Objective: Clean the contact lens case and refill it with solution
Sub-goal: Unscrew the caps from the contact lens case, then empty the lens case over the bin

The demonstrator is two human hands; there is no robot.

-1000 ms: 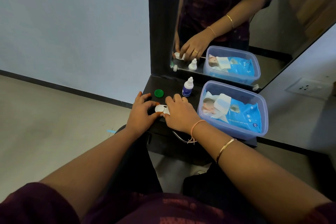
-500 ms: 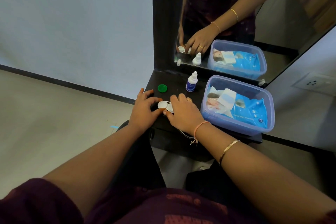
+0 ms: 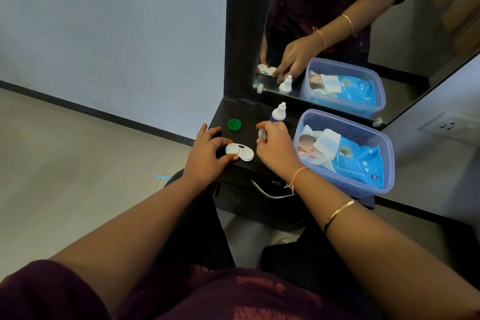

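Note:
The white two-well contact lens case [image 3: 240, 152] lies flat on the dark shelf [image 3: 249, 117] near its front edge. My left hand [image 3: 207, 154] pins the case's left end between thumb and fingers. Just right of the case and a little above it, my right hand [image 3: 276, 148] pinches a small white cap [image 3: 261, 135] between thumb and fingertips. A green cap [image 3: 234, 125] lies alone on the shelf behind the case. The small solution bottle [image 3: 278, 112], white nozzle up, stands behind my right hand.
A clear blue-tinted plastic box [image 3: 374, 187] holding a blue wet-wipes pack [image 3: 358, 161] fills the shelf's right side. A mirror [image 3: 337, 21] rises behind the shelf. A metal drawer handle [image 3: 270, 193] sits below the front edge. A wall socket [image 3: 449, 126] is at right.
My right hand has come off the case and moved back toward the bottle with a small white cap in its fingers. The case now shows fully. My left hand stays on it.

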